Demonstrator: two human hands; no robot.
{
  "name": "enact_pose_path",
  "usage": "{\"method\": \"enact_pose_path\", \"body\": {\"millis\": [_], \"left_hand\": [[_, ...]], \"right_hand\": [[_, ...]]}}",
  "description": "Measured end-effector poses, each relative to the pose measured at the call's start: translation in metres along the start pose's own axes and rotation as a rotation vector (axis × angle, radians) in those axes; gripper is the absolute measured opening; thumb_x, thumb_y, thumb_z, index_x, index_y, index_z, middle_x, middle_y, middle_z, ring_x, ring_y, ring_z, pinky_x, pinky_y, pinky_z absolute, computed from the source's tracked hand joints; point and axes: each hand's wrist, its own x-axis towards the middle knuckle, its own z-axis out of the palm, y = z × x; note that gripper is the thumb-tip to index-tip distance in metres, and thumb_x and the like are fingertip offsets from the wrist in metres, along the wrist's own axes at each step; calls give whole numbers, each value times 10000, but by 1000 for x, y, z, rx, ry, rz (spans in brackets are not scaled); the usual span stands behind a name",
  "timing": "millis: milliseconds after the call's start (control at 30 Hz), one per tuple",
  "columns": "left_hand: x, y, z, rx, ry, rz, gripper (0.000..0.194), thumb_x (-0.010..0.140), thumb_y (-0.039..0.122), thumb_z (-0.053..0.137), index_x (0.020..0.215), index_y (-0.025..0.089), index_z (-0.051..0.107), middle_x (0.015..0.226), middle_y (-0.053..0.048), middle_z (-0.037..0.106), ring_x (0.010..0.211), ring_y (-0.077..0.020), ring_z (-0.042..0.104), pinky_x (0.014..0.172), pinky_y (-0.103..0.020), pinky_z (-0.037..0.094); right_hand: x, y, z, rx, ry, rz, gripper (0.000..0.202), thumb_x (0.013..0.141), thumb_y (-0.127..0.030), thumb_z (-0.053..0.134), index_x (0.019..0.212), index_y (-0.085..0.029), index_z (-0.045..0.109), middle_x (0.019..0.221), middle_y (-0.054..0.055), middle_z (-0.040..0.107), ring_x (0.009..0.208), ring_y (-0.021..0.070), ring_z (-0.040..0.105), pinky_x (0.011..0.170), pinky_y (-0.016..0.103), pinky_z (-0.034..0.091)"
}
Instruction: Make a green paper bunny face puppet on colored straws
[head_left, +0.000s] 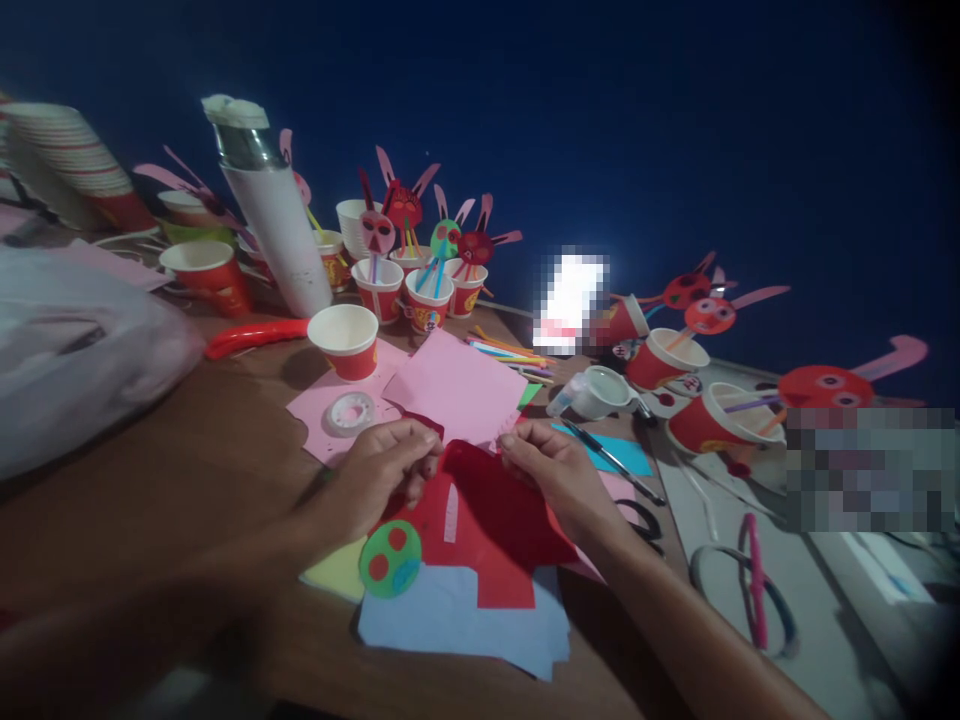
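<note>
My left hand (pixel 397 460) is closed in a pinch above red paper (pixel 465 530); what its fingertips hold is too small to name. Opposite it, my right hand (pixel 551 465) pinches with thumb and forefinger near the lower edge of a pink sheet (pixel 457 385), its fingertips over something indistinct. A narrow pink strip (pixel 451 514) lies on the red paper between the hands. Below my left hand is a green paper disc (pixel 391 559) with two red spots and a blue patch. Light blue paper (pixel 457 622) lies beneath the red paper.
A white tape ring (pixel 350 413) and a red-white cup (pixel 345 342) stand left of centre. Behind are a tall flask (pixel 277 230) and cups with paper rabbit faces. At right lie a pen (pixel 611 460), black scissors (pixel 641 525) and a glue pot (pixel 600 392).
</note>
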Motion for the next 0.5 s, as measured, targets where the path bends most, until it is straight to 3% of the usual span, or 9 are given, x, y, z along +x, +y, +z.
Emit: {"method": "enact_pose_path", "body": {"millis": [300, 500], "left_hand": [[2, -8, -4, 64, -81, 23, 211, 840, 319, 531, 714, 151, 547, 612, 39, 528, 381, -24, 419, 353, -142, 295], [3, -11, -5, 132, -95, -3, 272, 843, 389, 523, 707, 153, 533, 605, 29, 524, 375, -33, 393, 346, -163, 250]], "right_hand": [[-5, -5, 7, -60, -35, 41, 243, 761, -371, 630, 654, -160, 575, 601, -25, 537, 565, 98, 452, 566, 233, 341], [-10, -10, 11, -97, -131, 66, 236, 769, -356, 623, 645, -165, 560, 608, -29, 535, 572, 98, 452, 575, 235, 348]]}}
